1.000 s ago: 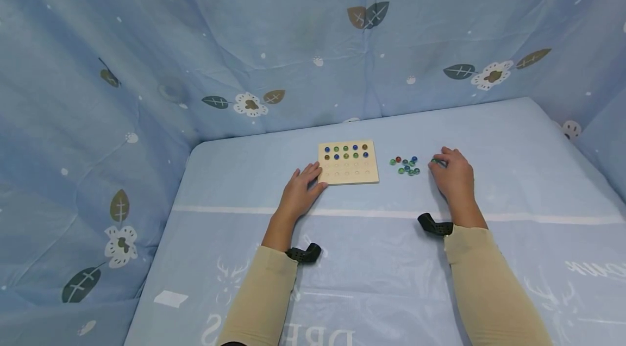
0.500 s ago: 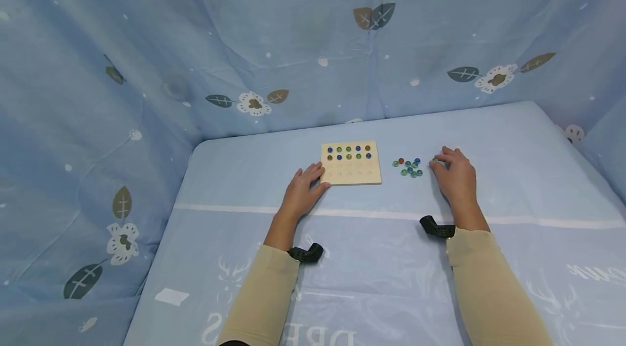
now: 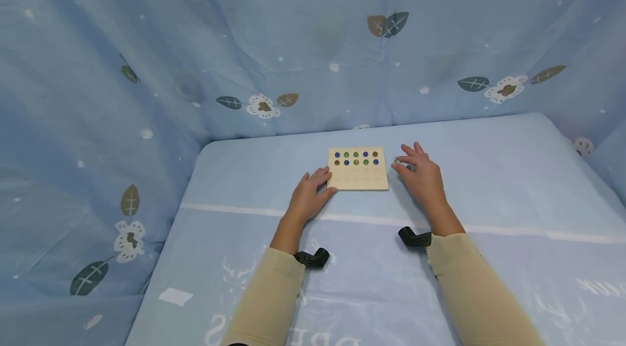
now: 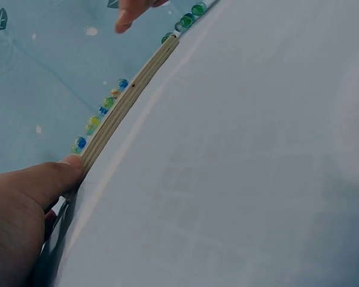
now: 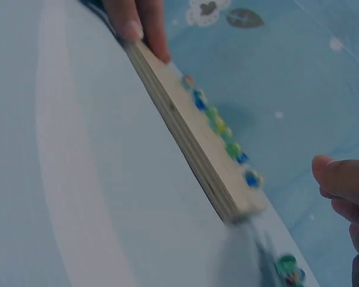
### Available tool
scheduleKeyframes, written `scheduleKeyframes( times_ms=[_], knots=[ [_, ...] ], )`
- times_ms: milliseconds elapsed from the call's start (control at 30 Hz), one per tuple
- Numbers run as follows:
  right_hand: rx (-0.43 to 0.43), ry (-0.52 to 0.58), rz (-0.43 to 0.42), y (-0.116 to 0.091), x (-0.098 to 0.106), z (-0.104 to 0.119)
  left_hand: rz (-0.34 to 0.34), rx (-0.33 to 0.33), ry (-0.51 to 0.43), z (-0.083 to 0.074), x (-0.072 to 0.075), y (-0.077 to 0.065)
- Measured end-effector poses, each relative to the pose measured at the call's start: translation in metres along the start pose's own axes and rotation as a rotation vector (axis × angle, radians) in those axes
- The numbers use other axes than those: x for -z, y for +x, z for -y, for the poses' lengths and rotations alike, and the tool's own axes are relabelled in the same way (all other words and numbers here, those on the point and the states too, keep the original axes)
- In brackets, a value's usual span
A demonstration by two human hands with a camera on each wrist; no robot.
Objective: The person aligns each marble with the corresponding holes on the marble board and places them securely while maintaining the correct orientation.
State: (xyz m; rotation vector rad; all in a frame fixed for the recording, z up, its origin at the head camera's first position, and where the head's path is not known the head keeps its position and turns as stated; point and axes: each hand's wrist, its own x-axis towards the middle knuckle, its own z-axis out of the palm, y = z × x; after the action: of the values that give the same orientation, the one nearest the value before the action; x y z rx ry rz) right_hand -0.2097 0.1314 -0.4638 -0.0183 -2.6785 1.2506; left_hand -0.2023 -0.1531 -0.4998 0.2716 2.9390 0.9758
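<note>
My left hand (image 3: 307,197) holds a pale wooden board (image 3: 362,178) by its left end, thumb at the near corner and fingers along the left edge. Two rows of blue, green and amber glass marbles (image 3: 356,162) sit in the board's far hollows; the nearer rows have bare hollows. To the right of the board, my right hand (image 3: 423,175) pinches a green marble (image 3: 397,160) between thumb and index finger, other fingers spread. In the right wrist view the thumb and fingers (image 5: 344,185) show, the pinched marble hidden.
Loose marbles (image 3: 409,168) lie under my right hand, mostly hidden by it; in the left wrist view several green loose marbles (image 4: 188,20) show past the board's end. The table has a light blue cover (image 3: 264,172), with a patterned blue curtain (image 3: 313,63) behind.
My right hand has moved left with the green marble, from beyond the loose marbles to over them, near the board. The left hand keeps its place on the board. The head view has shifted slightly.
</note>
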Motion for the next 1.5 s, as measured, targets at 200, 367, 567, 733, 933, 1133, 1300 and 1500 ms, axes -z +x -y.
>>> scheduleKeyframes(
  times_ms=[200, 367, 567, 733, 933, 1133, 1300, 1500],
  knots=[
    [0.019, -0.007, 0.084, 0.002, -0.023, 0.007, 0.013, -0.001, -0.016, 0.000, -0.003, -0.002],
    [0.024, -0.074, 0.132, 0.002, -0.031, 0.004, 0.007, -0.020, -0.004, 0.001, -0.002, -0.002],
    [0.090, -0.131, 0.133, 0.005, -0.037, 0.005, 0.007, -0.018, 0.018, 0.000, 0.004, 0.000],
    [0.101, -0.153, 0.140, 0.006, -0.037, 0.005, 0.011, -0.003, 0.029, -0.002, 0.005, 0.000],
    [0.096, -0.154, 0.156, 0.006, -0.037, 0.002, 0.010, 0.000, 0.028, -0.002, 0.004, 0.000],
    [0.092, -0.150, 0.157, 0.004, -0.038, 0.002, 0.019, 0.005, 0.028, -0.002, 0.003, 0.000],
    [0.091, -0.161, 0.158, 0.005, -0.037, 0.003, 0.010, -0.003, 0.029, -0.001, 0.002, 0.000],
    [0.088, -0.190, 0.174, 0.004, -0.037, 0.004, 0.003, -0.009, 0.018, -0.001, 0.002, 0.000]
  ],
)
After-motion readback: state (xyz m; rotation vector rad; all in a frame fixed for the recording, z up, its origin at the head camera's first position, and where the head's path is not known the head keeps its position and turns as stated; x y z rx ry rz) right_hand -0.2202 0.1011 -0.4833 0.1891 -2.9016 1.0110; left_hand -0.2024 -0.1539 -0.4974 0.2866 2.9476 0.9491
